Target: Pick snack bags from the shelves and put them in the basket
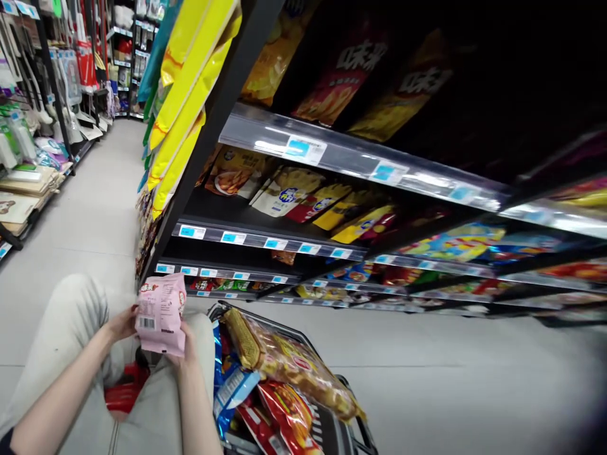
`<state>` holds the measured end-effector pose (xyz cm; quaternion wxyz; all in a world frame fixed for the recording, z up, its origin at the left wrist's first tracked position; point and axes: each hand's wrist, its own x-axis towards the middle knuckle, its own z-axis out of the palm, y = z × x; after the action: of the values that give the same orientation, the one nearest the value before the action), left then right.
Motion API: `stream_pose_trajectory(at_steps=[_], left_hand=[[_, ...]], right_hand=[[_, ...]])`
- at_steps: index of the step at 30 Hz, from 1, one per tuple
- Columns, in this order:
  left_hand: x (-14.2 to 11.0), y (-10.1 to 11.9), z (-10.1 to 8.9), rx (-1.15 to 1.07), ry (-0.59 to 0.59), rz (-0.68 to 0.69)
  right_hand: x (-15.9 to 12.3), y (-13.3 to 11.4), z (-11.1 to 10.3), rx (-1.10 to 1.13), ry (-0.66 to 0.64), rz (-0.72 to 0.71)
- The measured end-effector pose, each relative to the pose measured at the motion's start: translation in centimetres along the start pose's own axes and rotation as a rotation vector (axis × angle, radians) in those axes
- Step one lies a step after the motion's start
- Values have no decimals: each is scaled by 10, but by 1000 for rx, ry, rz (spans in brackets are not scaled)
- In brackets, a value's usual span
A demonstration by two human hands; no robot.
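Between both hands I hold a pink snack bag (164,314) with its printed back and barcode toward me, above my bent knees. My left hand (122,323) grips its left edge. On the lower right side of the bag, my right hand (186,346) is closed around its edge, the fingers partly hidden behind it. Just right of my right arm stands a shopping basket (303,338) filled with snack packs. A long golden bread-like pack (294,363) lies on top, with a blue bag (232,385) and a red bag (290,414) below it.
Shelves (246,239) of bagged snacks with price tags run along the right. Yellow bags (190,101) hang at the shelf's end. Across the grey floor (99,189), a rack of brushes and dustpans (71,95) stands at the left.
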<state>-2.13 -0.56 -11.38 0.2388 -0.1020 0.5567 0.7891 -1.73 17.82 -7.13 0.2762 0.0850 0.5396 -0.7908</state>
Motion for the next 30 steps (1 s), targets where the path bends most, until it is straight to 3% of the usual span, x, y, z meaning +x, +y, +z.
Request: stream_pose_trajectory(at_steps=[5,13,18,30], left_hand=[[-7,4,3,-190,132,79],[-8,22,14,-284,232,222],[-1,20,12,-298,275,218],[12,8,2,-281,356,296]], right_hand=[[23,25,13,62,-85,41],[30,40,-2,67,29,-148],[37,45,-3,30,68,-234],[46,53,-6,-9,73,-245]])
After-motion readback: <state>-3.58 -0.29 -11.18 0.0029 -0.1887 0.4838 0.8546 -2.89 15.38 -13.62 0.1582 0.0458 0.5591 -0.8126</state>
